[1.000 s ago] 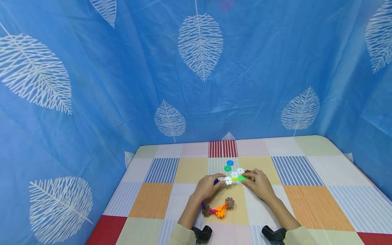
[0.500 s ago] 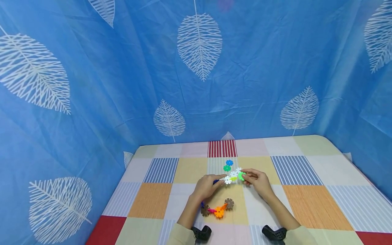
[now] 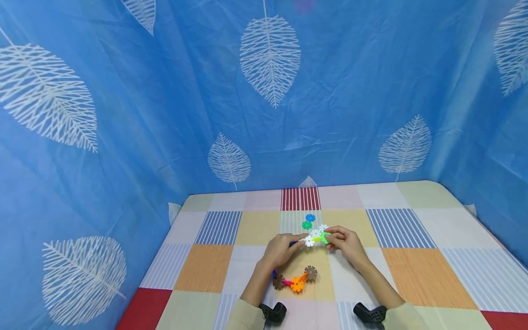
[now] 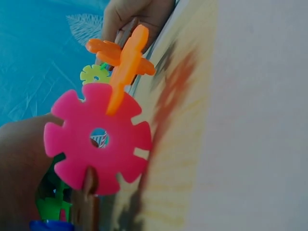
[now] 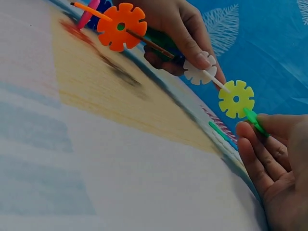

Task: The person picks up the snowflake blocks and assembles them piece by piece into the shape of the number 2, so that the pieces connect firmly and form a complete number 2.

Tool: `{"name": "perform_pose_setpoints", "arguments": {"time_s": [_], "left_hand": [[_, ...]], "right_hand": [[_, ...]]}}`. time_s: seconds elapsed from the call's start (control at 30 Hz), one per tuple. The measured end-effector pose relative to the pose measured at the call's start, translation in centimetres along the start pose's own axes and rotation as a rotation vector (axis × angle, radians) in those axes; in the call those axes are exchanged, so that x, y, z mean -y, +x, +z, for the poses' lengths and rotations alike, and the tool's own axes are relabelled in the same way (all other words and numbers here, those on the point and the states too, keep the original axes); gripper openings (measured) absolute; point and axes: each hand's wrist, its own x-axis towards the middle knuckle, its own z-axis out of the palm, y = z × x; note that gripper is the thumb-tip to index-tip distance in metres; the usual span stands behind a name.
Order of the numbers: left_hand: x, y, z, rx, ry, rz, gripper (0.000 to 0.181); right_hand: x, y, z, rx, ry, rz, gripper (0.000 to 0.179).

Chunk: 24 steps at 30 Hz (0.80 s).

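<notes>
My left hand [image 3: 279, 250] grips a curved chain of slotted plastic snowflake discs. Its thumb and forefinger hold the chain near a white disc [image 5: 196, 72], with a dark blue disc partly hidden under the fingers. Joined to that white disc is a yellow disc [image 5: 236, 99]. A bright green disc [image 5: 255, 121], pinched by my right hand [image 3: 348, 245], meets the yellow disc's edge. Below the left hand hangs the rest of the chain: a brown disc [image 3: 278, 282], a pink disc [image 4: 98, 139], an orange disc [image 3: 297, 284] and a brown end disc [image 3: 310, 273].
Behind the hands lie a blue disc [image 3: 310, 217], a green disc [image 3: 307, 225] and loose white discs [image 3: 323, 228] on the patchwork tablecloth [image 3: 408, 270]. A blue leaf-print curtain [image 3: 330, 101] rises around the table. Each wrist wears a black device [image 3: 273, 313].
A brown disc seen by the right fingertips a second ago is no longer visible. The right fingers have shifted on the green disc, which has turned more face-on. The left hand keeps its hold.
</notes>
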Motion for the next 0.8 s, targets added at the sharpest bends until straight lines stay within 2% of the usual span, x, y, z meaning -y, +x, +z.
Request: {"name": "perform_pose_setpoints", "arguments": {"time_s": [0.17, 0.33, 0.63, 0.8], "left_hand": [[0.02, -0.11, 0.06, -0.004, 0.016, 0.02, 0.033], [0.19, -0.05, 0.02, -0.032, 0.04, 0.043, 0.032], [0.12, -0.25, 0.32, -0.047, 0.094, 0.092, 0.032], [0.12, -0.1, 0.6, -0.079, 0.07, 0.099, 0.032]], "right_hand": [[-0.01, -0.06, -0.01, 0.036, 0.045, 0.023, 0.028], [-0.06, 0.09, 0.22, 0.032, 0.1, 0.026, 0.032], [-0.17, -0.06, 0.77, 0.025, 0.094, 0.021, 0.031], [-0.13, 0.02, 0.66, 0.033, 0.1, 0.008, 0.029]]}}
